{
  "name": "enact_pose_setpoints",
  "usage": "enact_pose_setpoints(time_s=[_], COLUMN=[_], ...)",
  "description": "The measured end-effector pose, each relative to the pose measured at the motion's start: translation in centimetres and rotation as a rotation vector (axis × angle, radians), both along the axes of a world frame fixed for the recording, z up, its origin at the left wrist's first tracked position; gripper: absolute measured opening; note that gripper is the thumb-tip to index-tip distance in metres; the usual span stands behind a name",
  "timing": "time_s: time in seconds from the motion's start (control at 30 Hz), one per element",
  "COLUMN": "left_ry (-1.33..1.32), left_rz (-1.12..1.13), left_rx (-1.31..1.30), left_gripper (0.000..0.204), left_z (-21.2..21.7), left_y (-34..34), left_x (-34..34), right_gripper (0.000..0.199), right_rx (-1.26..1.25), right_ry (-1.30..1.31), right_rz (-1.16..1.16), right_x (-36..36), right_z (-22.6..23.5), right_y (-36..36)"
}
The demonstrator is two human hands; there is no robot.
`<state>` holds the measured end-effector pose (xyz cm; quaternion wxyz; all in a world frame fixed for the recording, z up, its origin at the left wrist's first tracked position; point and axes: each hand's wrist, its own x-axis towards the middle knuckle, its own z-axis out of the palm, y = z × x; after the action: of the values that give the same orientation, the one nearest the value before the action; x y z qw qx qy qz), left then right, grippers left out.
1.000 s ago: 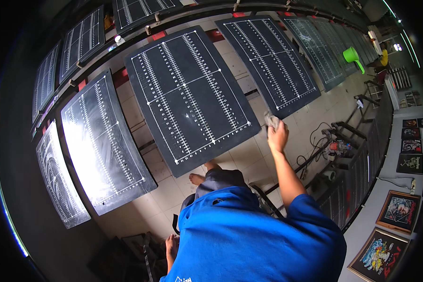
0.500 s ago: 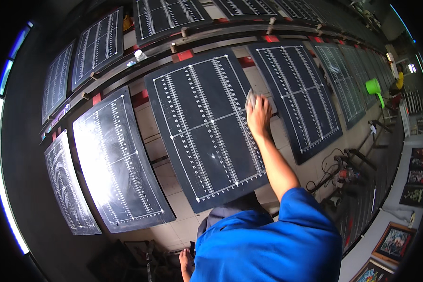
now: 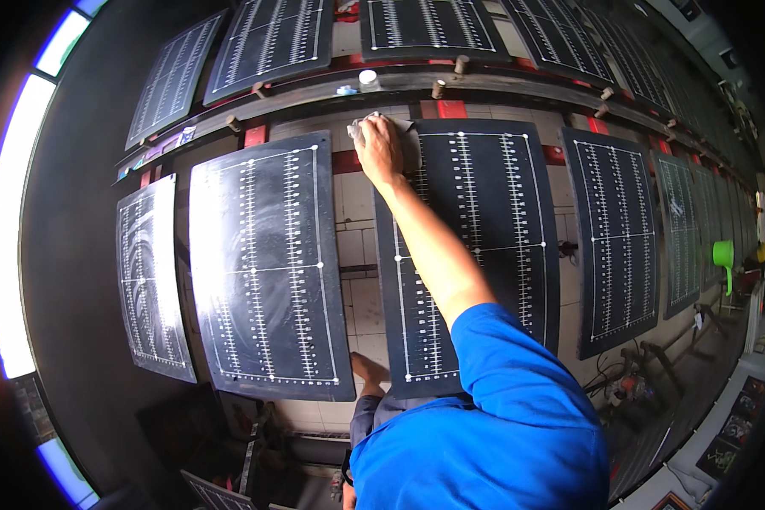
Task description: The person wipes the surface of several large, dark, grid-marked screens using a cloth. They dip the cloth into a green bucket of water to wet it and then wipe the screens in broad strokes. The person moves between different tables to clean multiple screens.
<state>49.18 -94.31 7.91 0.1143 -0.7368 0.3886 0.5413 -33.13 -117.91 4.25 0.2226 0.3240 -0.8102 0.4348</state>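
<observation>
My right hand (image 3: 381, 153) is closed on a crumpled greyish-white cloth (image 3: 357, 127). It reaches forward to the far left corner of a dark board (image 3: 510, 195) lying in front of me. White rules with small marks and corner dots cover this board, and my right forearm hides part of them. My left hand (image 3: 348, 496) hangs low by my side at the bottom edge; its fingers are mostly hidden. Left of the middle board lies a similar board (image 3: 272, 229), shiny with glare and smeary streaks.
More marked boards, such as a right-hand one (image 3: 616, 204), rest on a rack with red crossbars (image 3: 450, 109). A dark rail (image 3: 314, 100) with round pegs runs behind them. On it stands a small white-lidded jar (image 3: 368, 81). A green dipper (image 3: 722, 255) is far right.
My right hand has moved with the cloth from the middle board's right edge to its far left corner. The view has shifted, and my left hand shows less.
</observation>
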Motion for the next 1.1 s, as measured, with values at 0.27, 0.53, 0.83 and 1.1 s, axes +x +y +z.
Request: enact_pose_setpoints(time_s=[0.27,0.53,0.83,1.1], left_ry=[0.117,0.385,0.392,0.382], left_rz=[-0.019,-0.097,0.088,-0.224], left_rx=[-0.033,-0.075,0.022,-0.019], left_gripper=[0.031,0.027,0.020,0.023], left_z=[-8.1,-14.3,-11.2,-13.1], left_y=[-14.1,-36.9,-47.3,-47.1], left_x=[5.0,13.7,24.6,29.8], right_gripper=[0.043,0.031,0.040,0.036], right_rx=[0.281,0.106,0.342,0.487], right_ry=[-0.116,-0.562,-0.160,-0.005], right_rz=[0.166,-0.135,0.238,0.349], right_x=[7.8,39.8,65.1,63.6], right_z=[1.0,3.7,4.1,5.6], right_y=[6.5,15.1,-10.4,-6.1])
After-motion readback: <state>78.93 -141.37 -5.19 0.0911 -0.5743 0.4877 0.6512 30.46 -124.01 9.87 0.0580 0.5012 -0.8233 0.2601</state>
